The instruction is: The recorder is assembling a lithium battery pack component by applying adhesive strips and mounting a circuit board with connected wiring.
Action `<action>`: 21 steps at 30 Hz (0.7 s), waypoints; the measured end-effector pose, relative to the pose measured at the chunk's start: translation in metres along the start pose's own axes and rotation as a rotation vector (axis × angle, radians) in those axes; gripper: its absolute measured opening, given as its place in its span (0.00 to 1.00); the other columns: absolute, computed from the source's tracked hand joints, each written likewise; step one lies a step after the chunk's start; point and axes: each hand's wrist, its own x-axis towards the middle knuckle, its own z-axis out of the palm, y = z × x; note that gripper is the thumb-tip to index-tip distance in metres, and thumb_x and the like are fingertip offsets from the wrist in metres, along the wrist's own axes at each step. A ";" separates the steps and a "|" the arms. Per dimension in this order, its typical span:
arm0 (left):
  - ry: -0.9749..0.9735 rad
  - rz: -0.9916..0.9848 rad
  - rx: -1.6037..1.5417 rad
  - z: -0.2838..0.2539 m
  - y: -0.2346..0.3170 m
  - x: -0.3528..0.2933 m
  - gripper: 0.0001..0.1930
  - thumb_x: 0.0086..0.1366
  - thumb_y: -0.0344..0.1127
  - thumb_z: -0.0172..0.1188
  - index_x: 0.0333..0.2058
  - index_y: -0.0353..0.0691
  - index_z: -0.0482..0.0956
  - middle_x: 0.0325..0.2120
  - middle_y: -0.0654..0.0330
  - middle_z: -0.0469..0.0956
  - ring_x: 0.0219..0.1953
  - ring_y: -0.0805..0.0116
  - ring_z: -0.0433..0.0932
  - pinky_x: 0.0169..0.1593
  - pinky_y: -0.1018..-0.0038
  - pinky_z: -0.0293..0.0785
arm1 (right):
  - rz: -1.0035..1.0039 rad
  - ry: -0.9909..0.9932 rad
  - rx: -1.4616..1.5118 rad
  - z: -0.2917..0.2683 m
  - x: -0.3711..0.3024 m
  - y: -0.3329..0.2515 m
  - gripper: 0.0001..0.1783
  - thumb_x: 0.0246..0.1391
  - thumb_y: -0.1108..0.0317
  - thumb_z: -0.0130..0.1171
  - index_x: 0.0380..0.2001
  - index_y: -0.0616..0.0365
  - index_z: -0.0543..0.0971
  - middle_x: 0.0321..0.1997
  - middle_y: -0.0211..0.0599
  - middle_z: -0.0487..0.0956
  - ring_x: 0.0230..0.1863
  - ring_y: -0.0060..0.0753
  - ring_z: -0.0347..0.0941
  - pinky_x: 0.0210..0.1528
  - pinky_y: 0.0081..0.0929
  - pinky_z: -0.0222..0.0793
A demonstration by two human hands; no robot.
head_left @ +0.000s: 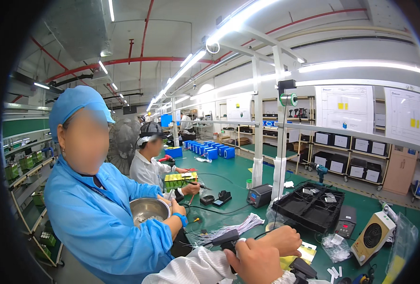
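My left hand (285, 240) is over the bench with its fingers curled under. What they hold, if anything, is hidden. A black device (226, 238) sits at my left wrist, at the end of the white striped sleeve (195, 266). My right hand (256, 261) crosses in front, its thumb and fingers closed around this device. Another black device (302, 268) sits by my right wrist. Beyond my hands lies a bundle of white wires (240, 225) with bare-looking loose ends.
At left, a person in blue (106, 213) holds a metal bowl (148, 209); another works at a yellow-green battery pack (180, 180). A black tray (309, 204), soldering station (260, 195), ionizer fan (373, 237) and plastic bag (336, 246) occupy the green bench (229, 177). A white post (279, 170) rises there.
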 end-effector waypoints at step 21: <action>0.712 -0.836 -0.770 -0.056 0.005 0.017 0.20 0.68 0.51 0.59 0.30 0.37 0.82 0.18 0.57 0.78 0.20 0.63 0.76 0.27 0.72 0.69 | -0.171 0.129 -0.283 0.016 -0.020 -0.014 0.10 0.39 0.63 0.61 0.20 0.53 0.71 0.21 0.35 0.67 0.25 0.35 0.68 0.28 0.35 0.60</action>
